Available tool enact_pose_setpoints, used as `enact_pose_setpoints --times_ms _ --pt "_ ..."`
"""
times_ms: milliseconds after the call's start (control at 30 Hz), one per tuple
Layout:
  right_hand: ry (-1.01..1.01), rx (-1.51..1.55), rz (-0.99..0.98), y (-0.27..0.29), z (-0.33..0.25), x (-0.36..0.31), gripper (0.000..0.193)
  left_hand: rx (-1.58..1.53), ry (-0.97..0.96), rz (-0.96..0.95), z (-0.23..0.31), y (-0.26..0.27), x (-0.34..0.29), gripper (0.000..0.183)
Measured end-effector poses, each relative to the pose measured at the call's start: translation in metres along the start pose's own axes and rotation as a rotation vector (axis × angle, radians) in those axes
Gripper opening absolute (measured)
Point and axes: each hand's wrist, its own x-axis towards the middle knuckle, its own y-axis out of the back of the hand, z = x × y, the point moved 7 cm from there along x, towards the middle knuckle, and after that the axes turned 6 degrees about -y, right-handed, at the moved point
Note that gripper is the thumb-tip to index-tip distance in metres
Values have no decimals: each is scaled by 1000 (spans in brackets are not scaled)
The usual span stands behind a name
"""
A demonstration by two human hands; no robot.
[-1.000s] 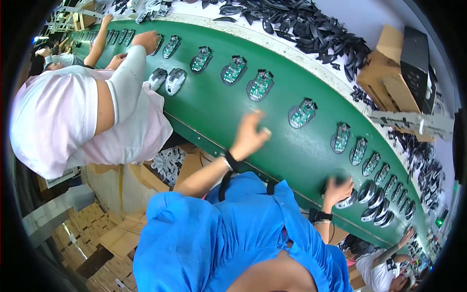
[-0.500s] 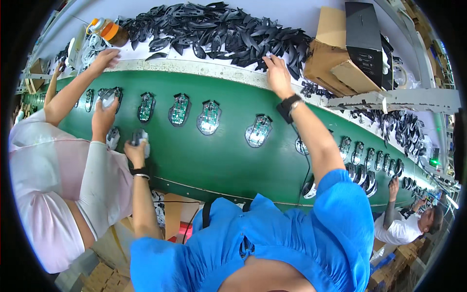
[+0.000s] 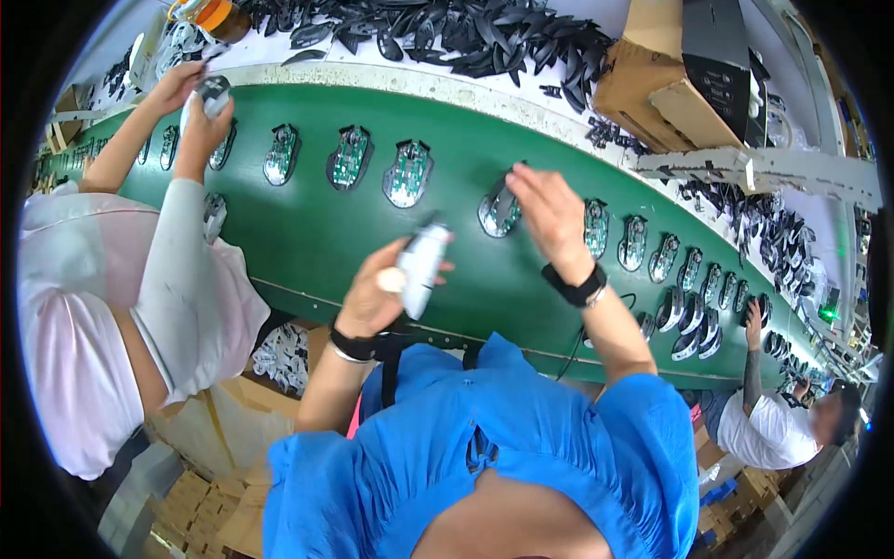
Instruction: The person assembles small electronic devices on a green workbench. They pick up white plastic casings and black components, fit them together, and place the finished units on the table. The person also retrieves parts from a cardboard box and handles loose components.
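Observation:
My left hand (image 3: 372, 291) is closed around a white and dark mouse shell (image 3: 426, 263), raised over the near part of the green belt and slightly blurred. Farther right, my right hand (image 3: 551, 216) has its fingers together at the upper end of a curved black plastic piece (image 3: 506, 197). That piece lies over an open mouse base with a green circuit board (image 3: 491, 216), covering part of it. To its left lies another open mouse base (image 3: 408, 174), its board showing. My right fingertips partly hide the black piece's end.
Open mouse bases run in a row along the green belt (image 3: 307, 224). Loose black plastic pieces (image 3: 447, 33) heap on the far ledge, beside a cardboard box (image 3: 643, 84). At left a co-worker's hands (image 3: 200, 116) hold a mouse shell; another person (image 3: 768, 424) works at far right.
My right hand has come back from the black heap to a mouse base, with a black piece there now. My left hand has moved right and lifted the mouse shell.

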Motion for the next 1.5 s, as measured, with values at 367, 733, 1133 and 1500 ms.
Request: enact_pose_setpoints --times_ms 367,733,1133,1500 --pt "-725 347 120 87 -31 -77 43 1023 -272 -292 -18 -91 -29 71" --pt "-1261 1517 -16 10 -36 -114 14 1185 -436 -366 -36 -93 -44 80" --pt "-1268 1454 5 17 -26 -111 25 1195 -600 -406 -17 -107 -58 79" --pt "-1024 1752 -36 45 -48 -36 16 324 -380 109 12 -90 -15 33"
